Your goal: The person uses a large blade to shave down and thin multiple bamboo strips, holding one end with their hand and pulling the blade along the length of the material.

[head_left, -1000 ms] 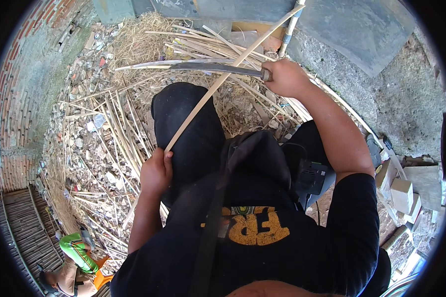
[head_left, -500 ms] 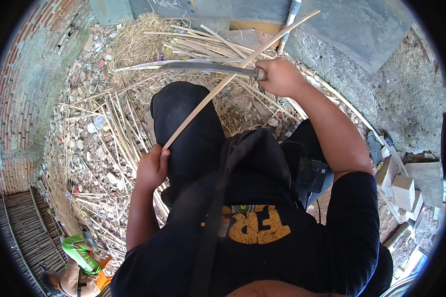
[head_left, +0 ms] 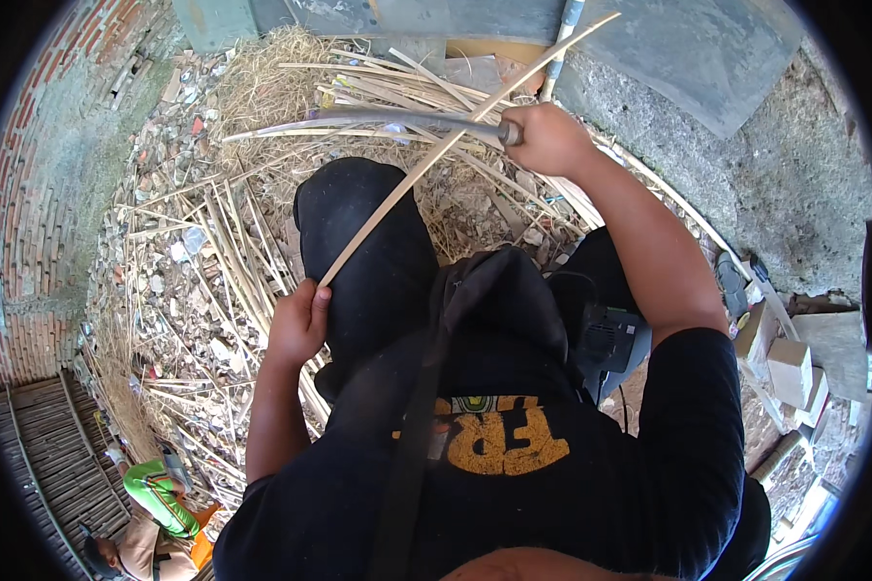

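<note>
My left hand (head_left: 297, 324) is closed round the near end of a long, pale bamboo strip (head_left: 388, 205). The strip slants over my left knee, up and away to the right. Wrapped round a short handle, my right hand (head_left: 550, 141) holds a machete (head_left: 397, 117) with a long blade pointing left. Blade and strip cross just left of my right fist; whether they touch I cannot tell.
Pale strips (head_left: 237, 252) lie scattered over rubble, with more in a pile (head_left: 388, 85) beyond my knees. Dry fibre (head_left: 276, 82) is heaped at the far left. A concrete wall (head_left: 794, 184) stands right. Another person (head_left: 160, 499) sits at lower left. Wooden blocks (head_left: 791, 373) lie at right.
My right hand and the machete have shifted slightly away from me along the strip. The strip's far end has moved a little up and left; my left hand has barely moved.
</note>
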Available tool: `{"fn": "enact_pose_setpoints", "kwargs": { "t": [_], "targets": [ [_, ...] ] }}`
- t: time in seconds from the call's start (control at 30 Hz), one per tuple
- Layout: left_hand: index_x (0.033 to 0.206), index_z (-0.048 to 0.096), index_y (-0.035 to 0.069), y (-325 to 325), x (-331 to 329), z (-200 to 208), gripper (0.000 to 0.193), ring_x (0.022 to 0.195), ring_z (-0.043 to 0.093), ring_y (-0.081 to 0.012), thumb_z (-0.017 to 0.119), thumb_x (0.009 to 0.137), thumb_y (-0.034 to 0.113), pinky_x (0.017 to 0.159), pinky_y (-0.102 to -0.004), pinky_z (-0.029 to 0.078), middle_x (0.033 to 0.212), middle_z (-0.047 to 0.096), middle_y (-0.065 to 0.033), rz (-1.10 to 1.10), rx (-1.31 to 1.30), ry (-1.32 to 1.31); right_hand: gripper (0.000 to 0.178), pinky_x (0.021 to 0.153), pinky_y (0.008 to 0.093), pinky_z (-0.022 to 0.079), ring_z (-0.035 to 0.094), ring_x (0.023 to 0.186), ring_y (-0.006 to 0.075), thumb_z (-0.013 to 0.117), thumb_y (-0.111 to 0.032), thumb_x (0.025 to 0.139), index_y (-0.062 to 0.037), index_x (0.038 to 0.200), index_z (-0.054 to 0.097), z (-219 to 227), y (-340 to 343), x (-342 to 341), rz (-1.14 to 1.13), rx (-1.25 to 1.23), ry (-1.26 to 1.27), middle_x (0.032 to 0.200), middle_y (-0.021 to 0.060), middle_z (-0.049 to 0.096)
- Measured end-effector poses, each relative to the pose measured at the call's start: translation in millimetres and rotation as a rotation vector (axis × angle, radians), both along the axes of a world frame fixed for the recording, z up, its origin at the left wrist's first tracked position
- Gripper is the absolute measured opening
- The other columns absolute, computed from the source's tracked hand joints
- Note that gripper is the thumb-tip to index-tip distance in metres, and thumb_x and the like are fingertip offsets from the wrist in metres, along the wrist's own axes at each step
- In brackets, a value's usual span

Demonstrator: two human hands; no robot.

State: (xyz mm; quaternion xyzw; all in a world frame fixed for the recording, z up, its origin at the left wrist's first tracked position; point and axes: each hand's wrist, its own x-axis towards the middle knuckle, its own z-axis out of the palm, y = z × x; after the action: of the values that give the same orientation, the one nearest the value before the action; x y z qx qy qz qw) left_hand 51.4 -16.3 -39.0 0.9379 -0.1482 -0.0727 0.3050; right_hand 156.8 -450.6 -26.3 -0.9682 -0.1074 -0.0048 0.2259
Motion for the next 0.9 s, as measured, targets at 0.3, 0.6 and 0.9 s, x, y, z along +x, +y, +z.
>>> {"fn": "enact_pose_setpoints", "kwargs": {
  "t": [0.3, 0.6, 0.9],
  "targets": [
    [0.080, 0.048, 0.001, 7, -1, -1, 0.040, 0.058, 0.052, -0.0461, 0.053, 0.105, 0.032, 0.054, -0.0470, 0.040, 0.062, 0.050, -0.0238, -0.019, -0.005, 0.030, 0.025, 0.078, 0.0482, 0.055, 0.069, 0.084, 0.0371, 0.070, -0.018, 0.078, -0.0078, 0.101, 0.070, 14, 6, -10, -0.014, -0.086, 0.076, 0.084, 0.0189, 0.070],
    [0.080, 0.048, 0.001, 5, 1, 7, 0.042, 0.058, 0.052, -0.0461, 0.051, 0.106, 0.033, 0.054, -0.0470, 0.039, 0.061, 0.049, -0.0234, -0.013, 0.005, 0.039, 0.027, 0.084, 0.0463, 0.057, 0.070, 0.091, 0.0363, 0.067, -0.022, 0.079, -0.0104, 0.103, 0.071, 11, -7, -4, -0.130, -0.084, 0.097, 0.093, 0.0163, 0.073],
    [0.079, 0.048, 0.000, 3, 1, 4, 0.043, 0.056, 0.051, -0.0445, 0.050, 0.106, 0.034, 0.054, -0.0461, 0.039, 0.061, 0.049, -0.0227, -0.007, -0.034, 0.060, 0.021, 0.073, 0.0477, 0.055, 0.069, 0.075, 0.0376, 0.069, -0.018, 0.076, -0.0058, 0.093, 0.068, 3, -2, -3, 0.002, 0.008, 0.007, 0.075, 0.0178, 0.069]
  ]
}}
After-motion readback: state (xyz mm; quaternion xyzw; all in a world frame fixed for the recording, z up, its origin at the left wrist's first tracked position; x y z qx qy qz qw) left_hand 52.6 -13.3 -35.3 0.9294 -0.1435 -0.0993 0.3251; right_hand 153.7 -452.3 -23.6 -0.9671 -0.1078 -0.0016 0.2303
